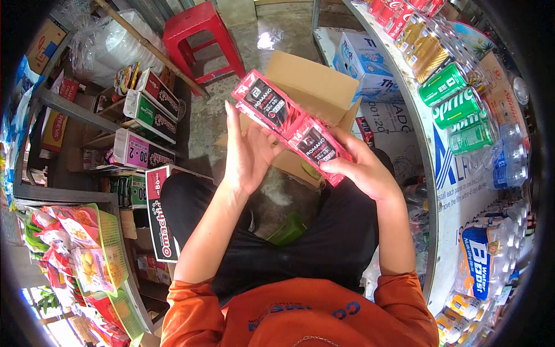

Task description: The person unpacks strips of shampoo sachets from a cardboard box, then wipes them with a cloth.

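A strip of red-and-black Romano shampoo sachets (289,124) slants across the view above an opened cardboard box (312,81). My right hand (361,165) pinches the strip's lower right end, thumb on top. Palm up, my left hand (248,153) lies under the upper left part of the strip. Its thumb is stretched out beside the strip's left end, while the other fingers pass partly out of sight beneath the sachets. Box flaps show around and behind the strip, and much of the box's inside is hidden.
A red stool (202,43) stands ahead. Omachi noodle cartons (165,214) fill the left shelves, near a green basket of snack packs (110,248). At right, a counter holds Sprite cans (457,113) and Water Boost bottles (477,260). A green object (289,228) lies between my legs.
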A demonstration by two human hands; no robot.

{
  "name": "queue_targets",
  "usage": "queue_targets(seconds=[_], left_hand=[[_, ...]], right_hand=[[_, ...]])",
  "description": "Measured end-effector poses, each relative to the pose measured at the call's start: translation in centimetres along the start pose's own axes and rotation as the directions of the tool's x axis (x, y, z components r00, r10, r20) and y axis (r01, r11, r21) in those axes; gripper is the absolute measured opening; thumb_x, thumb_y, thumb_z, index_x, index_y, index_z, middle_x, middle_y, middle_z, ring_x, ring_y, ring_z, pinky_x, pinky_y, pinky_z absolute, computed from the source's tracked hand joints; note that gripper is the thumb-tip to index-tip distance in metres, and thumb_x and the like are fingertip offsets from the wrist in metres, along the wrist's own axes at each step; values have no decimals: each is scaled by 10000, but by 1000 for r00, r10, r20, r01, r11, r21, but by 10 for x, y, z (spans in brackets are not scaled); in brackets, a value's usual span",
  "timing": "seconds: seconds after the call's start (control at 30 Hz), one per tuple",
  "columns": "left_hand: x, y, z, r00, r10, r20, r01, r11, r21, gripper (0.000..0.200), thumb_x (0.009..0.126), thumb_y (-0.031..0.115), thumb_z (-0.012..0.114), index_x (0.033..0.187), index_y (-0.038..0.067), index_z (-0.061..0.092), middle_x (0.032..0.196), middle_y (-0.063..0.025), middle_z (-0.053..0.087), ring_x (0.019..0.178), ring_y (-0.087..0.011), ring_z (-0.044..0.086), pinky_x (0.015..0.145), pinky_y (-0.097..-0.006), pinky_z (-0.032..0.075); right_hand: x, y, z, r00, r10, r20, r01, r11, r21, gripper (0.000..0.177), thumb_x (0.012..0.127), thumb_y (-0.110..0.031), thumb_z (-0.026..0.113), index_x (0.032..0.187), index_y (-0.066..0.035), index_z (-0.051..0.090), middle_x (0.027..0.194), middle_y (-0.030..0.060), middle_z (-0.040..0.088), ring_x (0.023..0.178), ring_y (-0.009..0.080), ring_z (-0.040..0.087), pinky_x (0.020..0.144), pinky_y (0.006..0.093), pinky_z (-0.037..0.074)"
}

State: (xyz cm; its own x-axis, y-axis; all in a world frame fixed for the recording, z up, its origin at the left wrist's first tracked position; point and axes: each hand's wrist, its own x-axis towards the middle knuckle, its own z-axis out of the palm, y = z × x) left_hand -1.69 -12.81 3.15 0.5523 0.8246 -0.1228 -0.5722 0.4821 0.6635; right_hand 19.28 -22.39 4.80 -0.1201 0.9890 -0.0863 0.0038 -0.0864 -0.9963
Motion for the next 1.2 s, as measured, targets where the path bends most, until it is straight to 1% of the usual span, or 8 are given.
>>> queue_targets(seconds=[0.17,0.33,0.57,0.77,0.97,1.03,1.1,1.2], left_hand=[[-8,-7,6,999,23,-26,-10,909,417,585,1049,475,557,1419,24,511,1379,-94,624,1274,-204,604,1091,-413,486],[-3,-10,-3,996,36,-79,-18,975,220,404,1070,311,564,1354,23,550,1319,-111,659,1179,-209,667,1036,-405,544],[-2,-3,-8,990,12,-139,4,993,114,390,1088,290,515,1360,13,553,1321,-144,656,1191,-240,667,1041,-436,547],[-4,0,-3,997,-18,-73,22,998,58,468,1086,328,511,1437,17,501,1349,-153,640,1209,-250,652,1062,-431,523],[-6,-6,-4,950,235,-204,-152,923,353,691,1046,274,602,1596,69,237,1508,-173,465,1367,-203,503,1145,-383,408],[-4,-2,-17,954,288,89,-288,783,551,628,1052,264,579,1590,87,306,1500,-180,485,1390,-198,476,1163,-366,369],[-9,7,-13,966,156,205,-251,754,607,521,1086,343,504,1515,53,443,1468,-168,537,1362,-201,516,1139,-361,405],[-14,0,-11,979,-159,124,116,948,296,578,1097,440,418,1522,49,432,1506,-134,522,1379,-240,505,1164,-426,382]], right_hand=[[7,3,6,1000,-9,-4,9,1000,-26,574,938,-184,735,1420,22,501,1309,91,621,1198,134,573,1034,316,459],[9,2,16,992,-96,-81,92,994,-56,520,939,-221,758,1341,9,521,1271,104,622,1190,153,589,989,345,494],[12,2,19,926,-337,-172,212,838,-503,641,865,-293,841,1340,-6,520,1253,146,633,1166,226,636,1003,364,491],[9,-3,23,987,-153,-52,137,963,-233,536,819,-229,883,1222,18,628,1089,71,701,1000,130,659,895,314,531],[8,-5,23,929,-369,-29,304,804,-510,469,794,-224,898,1134,7,672,1008,88,708,913,144,682,829,307,542],[6,-7,23,933,-360,-13,298,790,-536,464,783,-222,901,1118,5,674,1028,95,690,935,164,683,844,308,537],[6,-6,25,889,-456,33,378,694,-613,420,796,-265,868,1078,-23,672,1090,136,599,1099,346,612,940,418,496],[9,-2,28,803,-595,-24,430,607,-668,515,781,-245,875,1173,-32,618,1194,150,530,1205,373,539,1008,454,455]])
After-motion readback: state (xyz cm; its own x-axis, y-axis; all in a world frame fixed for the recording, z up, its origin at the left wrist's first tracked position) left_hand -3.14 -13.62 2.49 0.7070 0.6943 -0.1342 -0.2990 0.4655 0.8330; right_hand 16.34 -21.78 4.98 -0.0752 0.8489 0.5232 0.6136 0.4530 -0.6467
